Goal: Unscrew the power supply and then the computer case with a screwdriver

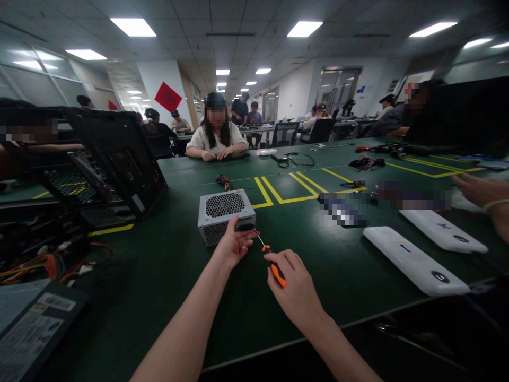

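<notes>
A grey metal computer power supply unit (226, 209) with a honeycomb vent stands on the green table in front of me. My left hand (234, 243) rests against its near face, thumb up and fingers curled towards its right corner, steadying it. My right hand (292, 281) grips a screwdriver (277, 273) by its orange and black handle. The thin shaft points up and left, and its tip meets the unit's near right corner beside my left fingertips. Whether a screw sits at the tip is too small to tell.
An open black computer case (119, 164) stands at left, near coloured cables (55, 268) and another labelled metal unit (35, 323). Two white devices (413, 260) lie at right. Yellow tape (286, 200) marks the table. A person (217, 132) sits opposite; another person's hand (483, 193) is at right.
</notes>
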Tool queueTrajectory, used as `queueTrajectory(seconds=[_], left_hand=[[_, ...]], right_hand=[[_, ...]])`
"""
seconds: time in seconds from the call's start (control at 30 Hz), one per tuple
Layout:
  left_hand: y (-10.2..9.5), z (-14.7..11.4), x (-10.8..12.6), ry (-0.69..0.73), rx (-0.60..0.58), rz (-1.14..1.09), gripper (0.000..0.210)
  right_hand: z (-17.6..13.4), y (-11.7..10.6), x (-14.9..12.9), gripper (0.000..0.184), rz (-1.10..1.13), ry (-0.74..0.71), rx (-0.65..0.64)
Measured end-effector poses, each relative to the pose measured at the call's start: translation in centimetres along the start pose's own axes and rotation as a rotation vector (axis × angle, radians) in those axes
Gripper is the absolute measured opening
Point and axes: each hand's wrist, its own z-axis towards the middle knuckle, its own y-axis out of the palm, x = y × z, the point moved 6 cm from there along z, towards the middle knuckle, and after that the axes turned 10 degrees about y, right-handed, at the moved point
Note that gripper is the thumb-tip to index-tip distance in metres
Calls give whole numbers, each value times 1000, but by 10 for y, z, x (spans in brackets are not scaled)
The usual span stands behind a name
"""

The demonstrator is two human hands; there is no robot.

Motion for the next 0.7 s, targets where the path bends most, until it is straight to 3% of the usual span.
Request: queueTrajectory(seconds=[0.27, 0.43, 0.7], left_hand=[[1, -1, 1, 0, -3, -2, 58], [0, -1, 0, 2, 4, -12, 58], [0, 0, 0, 5, -3, -14, 59]], right_hand=[[-1, -5, -6, 26, 87, -28, 2], [-2, -6, -4, 24, -18, -69, 119], [-5, -3, -6, 24, -106, -150, 108]])
